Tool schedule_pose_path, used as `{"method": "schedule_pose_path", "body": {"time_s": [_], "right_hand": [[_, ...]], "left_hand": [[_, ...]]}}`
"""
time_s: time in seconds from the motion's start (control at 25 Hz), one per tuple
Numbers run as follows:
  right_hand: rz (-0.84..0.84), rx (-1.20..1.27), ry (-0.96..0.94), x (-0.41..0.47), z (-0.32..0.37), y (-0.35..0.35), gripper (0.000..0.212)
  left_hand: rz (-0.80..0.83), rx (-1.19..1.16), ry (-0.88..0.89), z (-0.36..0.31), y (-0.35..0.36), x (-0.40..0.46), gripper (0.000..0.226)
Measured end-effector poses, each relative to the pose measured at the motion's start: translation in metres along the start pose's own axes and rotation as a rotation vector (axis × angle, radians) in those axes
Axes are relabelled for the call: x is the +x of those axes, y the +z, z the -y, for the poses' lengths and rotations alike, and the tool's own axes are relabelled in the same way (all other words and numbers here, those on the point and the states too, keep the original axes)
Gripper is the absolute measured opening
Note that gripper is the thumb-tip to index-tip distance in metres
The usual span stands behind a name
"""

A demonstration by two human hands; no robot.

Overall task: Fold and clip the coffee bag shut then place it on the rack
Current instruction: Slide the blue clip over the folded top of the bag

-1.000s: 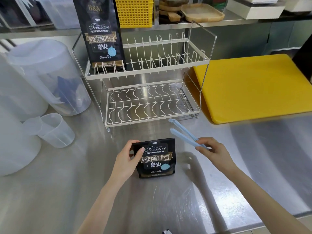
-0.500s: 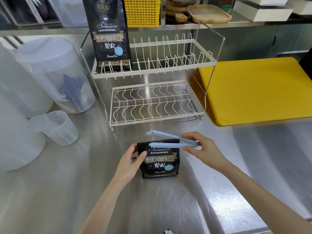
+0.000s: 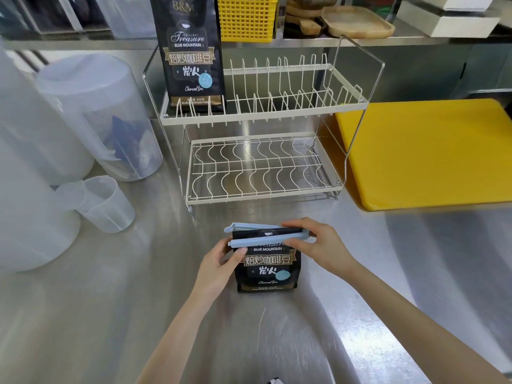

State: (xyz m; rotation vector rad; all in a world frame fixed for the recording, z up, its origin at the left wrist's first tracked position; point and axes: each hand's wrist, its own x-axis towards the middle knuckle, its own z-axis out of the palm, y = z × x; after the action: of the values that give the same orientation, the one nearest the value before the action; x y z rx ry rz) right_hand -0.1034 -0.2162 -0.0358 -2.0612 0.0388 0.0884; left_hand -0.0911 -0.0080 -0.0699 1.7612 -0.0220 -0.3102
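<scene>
A small black coffee bag (image 3: 267, 268) stands upright on the steel counter, its top folded down. A light blue bag clip (image 3: 260, 241) lies across the folded top, its two arms still apart, one behind the bag and one in front. My left hand (image 3: 219, 266) holds the bag's left side, thumb under the clip's free end. My right hand (image 3: 318, 245) grips the clip's hinge end at the bag's right. Behind stands a white two-tier wire rack (image 3: 260, 112).
A tall black coffee bag (image 3: 191, 51) stands on the rack's upper tier at the left. Translucent plastic jugs (image 3: 94, 117) and a measuring cup (image 3: 105, 203) crowd the left. A yellow cutting board (image 3: 426, 153) lies to the right. A yellow basket (image 3: 246, 18) sits on the shelf behind.
My right hand swung the open clip from beside the bag to straddle its folded top. My left hand stayed on the bag's left side and now touches the clip's end.
</scene>
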Motion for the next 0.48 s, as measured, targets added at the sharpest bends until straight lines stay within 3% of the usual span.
{"method": "schedule_pose_path", "body": {"time_s": [0.48], "right_hand": [[-0.029, 0.004, -0.054, 0.0013, 0.0035, 0.0102, 0.026]], "left_hand": [[-0.022, -0.067, -0.043, -0.0032, 0.0026, -0.0013, 0.020]]}}
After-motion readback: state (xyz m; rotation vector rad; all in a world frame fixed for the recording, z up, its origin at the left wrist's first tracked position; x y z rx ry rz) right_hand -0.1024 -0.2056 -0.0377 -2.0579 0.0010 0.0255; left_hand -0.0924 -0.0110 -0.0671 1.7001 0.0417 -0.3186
